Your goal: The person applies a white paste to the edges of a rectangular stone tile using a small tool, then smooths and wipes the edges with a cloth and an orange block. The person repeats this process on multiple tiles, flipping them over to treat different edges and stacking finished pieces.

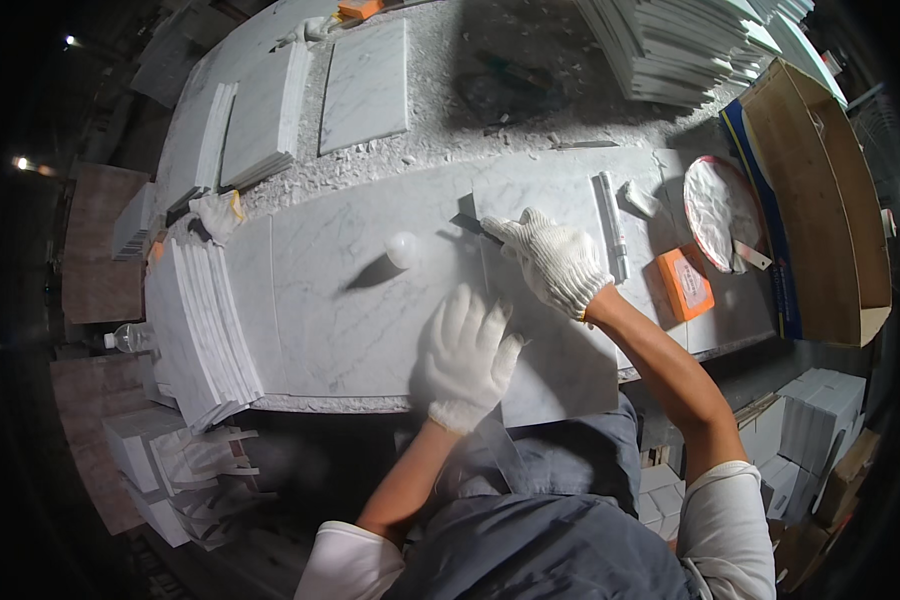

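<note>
Head view: left hand (pixel 467 357), fingers spread flat, pins marble tile (pixel 560 350) at bench front; right hand (pixel 553 262) fist-closed on dark blade (pixel 467 222) w/ tip at tile's far edge. Looks barely begun, tile uncut.

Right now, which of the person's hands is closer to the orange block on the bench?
The right hand. It rests on the marble tile, just left of the orange block, with a white marker between them. The left hand lies flat farther left and nearer the person.
</note>
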Demonstrator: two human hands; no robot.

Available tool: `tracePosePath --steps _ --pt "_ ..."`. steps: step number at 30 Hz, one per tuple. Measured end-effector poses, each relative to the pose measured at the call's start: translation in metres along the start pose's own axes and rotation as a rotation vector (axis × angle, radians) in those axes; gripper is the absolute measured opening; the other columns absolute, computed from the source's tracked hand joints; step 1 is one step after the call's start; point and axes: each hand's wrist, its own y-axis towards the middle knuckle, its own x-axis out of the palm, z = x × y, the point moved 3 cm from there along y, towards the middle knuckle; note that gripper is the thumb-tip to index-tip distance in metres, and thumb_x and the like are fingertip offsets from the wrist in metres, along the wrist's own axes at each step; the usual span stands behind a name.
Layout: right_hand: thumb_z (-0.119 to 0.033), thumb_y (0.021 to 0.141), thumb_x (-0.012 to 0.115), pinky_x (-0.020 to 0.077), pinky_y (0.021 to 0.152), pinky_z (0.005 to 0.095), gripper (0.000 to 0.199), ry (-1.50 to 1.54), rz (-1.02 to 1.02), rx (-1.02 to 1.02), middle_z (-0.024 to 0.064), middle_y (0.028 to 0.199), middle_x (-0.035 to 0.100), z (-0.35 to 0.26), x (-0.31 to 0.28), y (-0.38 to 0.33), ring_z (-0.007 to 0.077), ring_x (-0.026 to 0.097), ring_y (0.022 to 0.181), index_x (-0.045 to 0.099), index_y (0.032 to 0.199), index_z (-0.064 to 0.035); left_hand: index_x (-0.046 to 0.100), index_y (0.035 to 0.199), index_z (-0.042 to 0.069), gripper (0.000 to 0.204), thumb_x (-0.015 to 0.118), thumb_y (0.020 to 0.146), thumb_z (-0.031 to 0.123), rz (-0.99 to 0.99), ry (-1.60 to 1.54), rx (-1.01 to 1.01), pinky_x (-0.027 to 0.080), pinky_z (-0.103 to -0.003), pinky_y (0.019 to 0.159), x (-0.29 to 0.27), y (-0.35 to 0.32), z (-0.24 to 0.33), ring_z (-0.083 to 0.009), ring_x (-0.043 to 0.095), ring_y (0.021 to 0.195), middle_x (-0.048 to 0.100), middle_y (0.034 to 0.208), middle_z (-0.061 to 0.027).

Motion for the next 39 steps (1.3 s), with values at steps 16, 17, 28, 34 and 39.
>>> tracePosePath --steps 16,17,28,34,39 --pt "-0.02 0.104 0.059 0.0561 0.068 0.0353 0.039 -0.252 -0.028 -0.104 0.0083 0.098 0.065 0.0 0.008 -0.018 0.0204 0.067 0.077 0.062 0.142 -0.0169 0.067 0.127 0.005 0.047 0.063 0.092 0.036 -0.057 0.0 -0.004 0.035 -0.05 0.12 -0.002 0.001 -0.001 -0.0359 0.048 0.139 0.062 0.132 -0.0172" --pt "-0.021 0.105 0.057 0.0574 0.07 0.0357 0.039 -0.329 -0.01 -0.161 0.0095 0.102 0.067 -0.001 0.007 -0.021 0.0216 0.068 0.079 0.062 0.143 -0.0168 0.067 0.127 0.005 0.047 0.063 0.092 0.036 -0.05 0.035 0.008 0.035 -0.05 0.12 -0.004 0.0 -0.002 -0.0357 0.048 0.139 0.062 0.132 -0.0171" --pt "-0.012 0.104 0.056 0.0517 0.066 0.0335 0.039 0.469 -0.057 -0.045 0.0148 0.1 0.068 0.018 0.006 0.008 0.0167 0.06 0.073 0.064 0.143 -0.0109 0.071 0.119 -0.001 0.042 0.07 0.089 0.029 0.026 -0.057 0.004 0.045 -0.051 0.111 -0.006 0.002 0.0 -0.0421 0.055 0.131 0.065 0.127 -0.0217" --pt "0.0 0.103 0.048 0.0515 0.061 0.0325 0.047 -0.154 0.24 -0.459 0.0142 0.09 0.063 0.033 -0.003 0.023 0.0227 0.055 0.063 0.057 0.148 -0.008 0.072 0.118 -0.002 0.043 0.072 0.087 0.028 0.072 -0.063 0.043 0.047 -0.05 0.109 -0.006 0.005 0.001 -0.0414 0.057 0.127 0.066 0.124 -0.0214" --pt "-0.012 0.106 0.051 0.0483 0.057 0.0309 0.045 0.261 0.011 -0.355 0.0046 0.082 0.055 0.042 0.021 0.027 0.015 0.054 0.063 0.057 0.15 -0.0152 0.073 0.117 -0.002 0.042 0.071 0.088 0.028 0.04 -0.062 0.009 0.045 -0.051 0.11 -0.005 0.001 0.002 -0.0411 0.058 0.128 0.067 0.125 -0.0221"
